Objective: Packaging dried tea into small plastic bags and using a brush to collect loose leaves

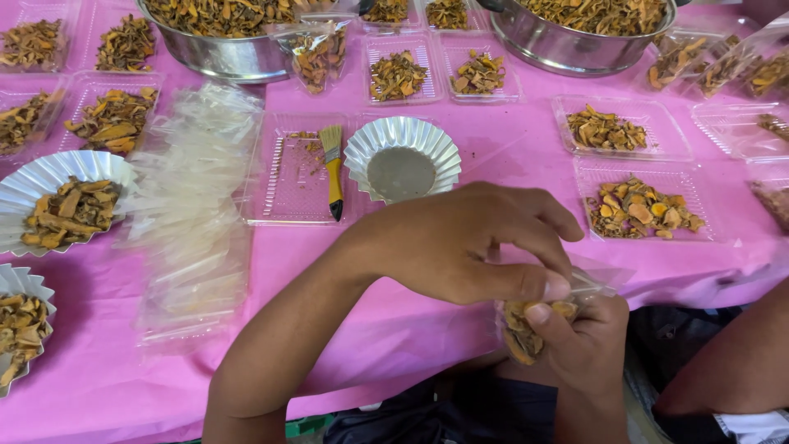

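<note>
Just below the foil cup (402, 156), at the near edge of the pink table (394, 329), both hands close on a small clear bag (534, 316) of dried orange-brown chips: the left hand (460, 242) pinches its mouth between thumb and fingers, and the right hand (579, 345) cups it from beneath, thumb pressed on top. The bag looks light, limp and slippery (its contents brittle, likely to crumble), so the film at the mouth seems the best grip, with support underneath.
</note>
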